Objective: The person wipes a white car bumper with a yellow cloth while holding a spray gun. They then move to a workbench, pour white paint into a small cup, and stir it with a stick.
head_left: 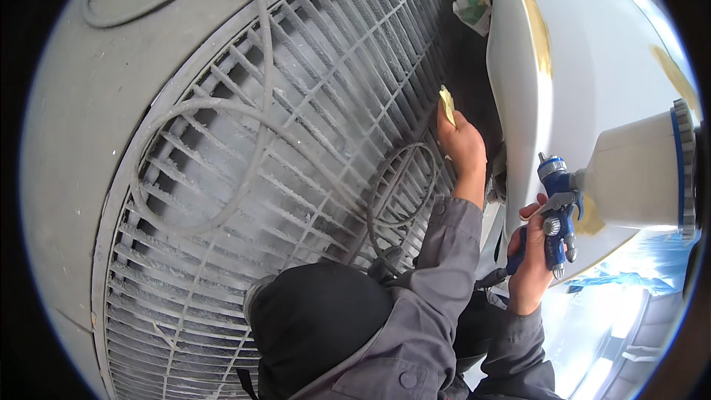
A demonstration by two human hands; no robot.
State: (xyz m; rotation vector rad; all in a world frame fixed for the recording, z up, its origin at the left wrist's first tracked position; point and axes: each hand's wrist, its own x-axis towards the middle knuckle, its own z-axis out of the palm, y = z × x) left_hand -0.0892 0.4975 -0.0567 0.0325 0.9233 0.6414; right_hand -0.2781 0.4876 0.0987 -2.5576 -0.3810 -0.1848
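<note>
The blue spray gun (pixel 559 180) with white cup (pixel 635 170) is gripped by the right hand (pixel 530 267) before the white panel (pixel 596 48), while the left hand (pixel 464 147) pinches a folded yellow piece (pixel 447 107), with open room above the grating (pixel 370 30).

The left hand (pixel 464 147) reaches forward, its fingers closed in a pinch, the wrist (pixel 469 189) bare past the cuff. The right hand (pixel 527 275), nearer the body and farther right, is curled in a firm grip. Both forearms (pixel 446 246) are gray-sleeved and extended.
</note>
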